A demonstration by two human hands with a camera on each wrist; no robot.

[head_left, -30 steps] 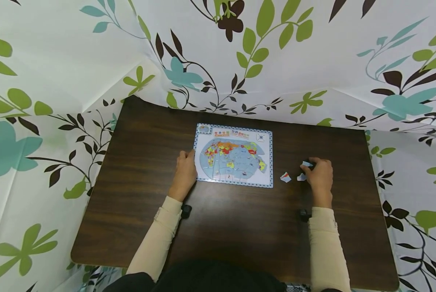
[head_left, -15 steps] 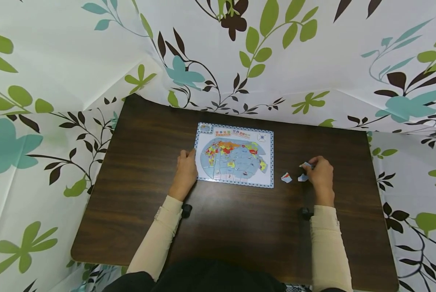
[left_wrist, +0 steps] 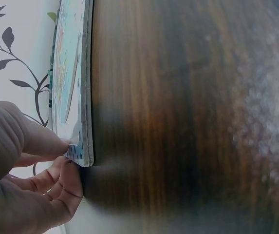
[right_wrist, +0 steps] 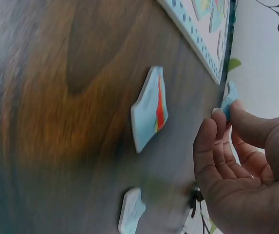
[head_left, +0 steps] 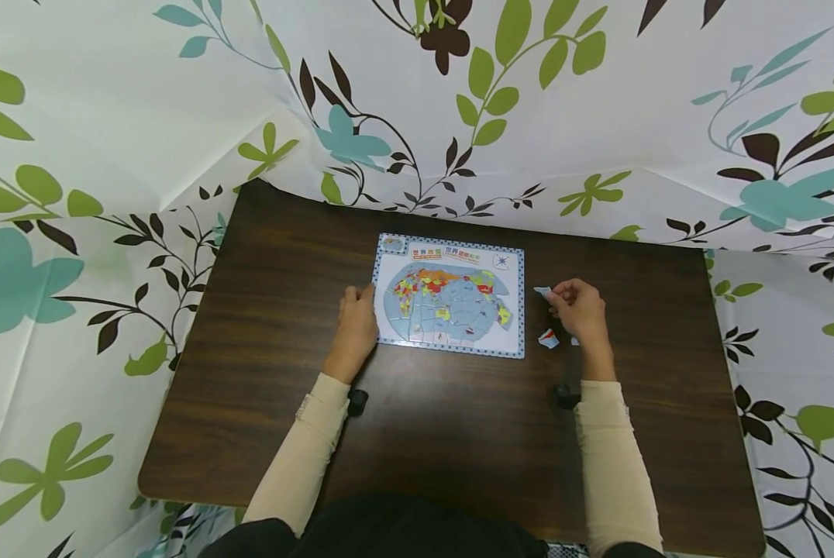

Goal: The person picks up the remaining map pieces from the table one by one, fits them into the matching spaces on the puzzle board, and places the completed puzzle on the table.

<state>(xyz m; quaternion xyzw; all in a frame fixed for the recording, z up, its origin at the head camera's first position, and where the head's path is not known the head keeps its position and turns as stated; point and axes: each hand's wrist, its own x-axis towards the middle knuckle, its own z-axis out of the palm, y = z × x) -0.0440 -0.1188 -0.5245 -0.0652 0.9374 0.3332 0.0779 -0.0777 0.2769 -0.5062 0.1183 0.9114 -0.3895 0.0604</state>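
A world map puzzle board (head_left: 452, 350) with a blue dotted border lies flat on the dark wooden table (head_left: 417, 434). My left hand (head_left: 356, 329) holds its left edge; in the left wrist view the thumb lies on the corner and curled fingers sit beside it. Between thumb and fingertips, my right hand (head_left: 583, 314) pinches a light blue puzzle piece (right_wrist: 230, 100), just right of the board. Below that hand lies a loose puzzle piece with a red stripe (right_wrist: 151, 109). Another loose pale blue puzzle piece (right_wrist: 132, 212) is mostly hidden by the hand in the head view.
A white sheet with leaf and flower prints (head_left: 389, 70) hangs behind the table and at its sides. Bare table surface lies in front of the board and between the forearms.
My right hand has lifted the light blue piece and moved left and farther back, toward the board's right edge. The left hand and the board stay put.
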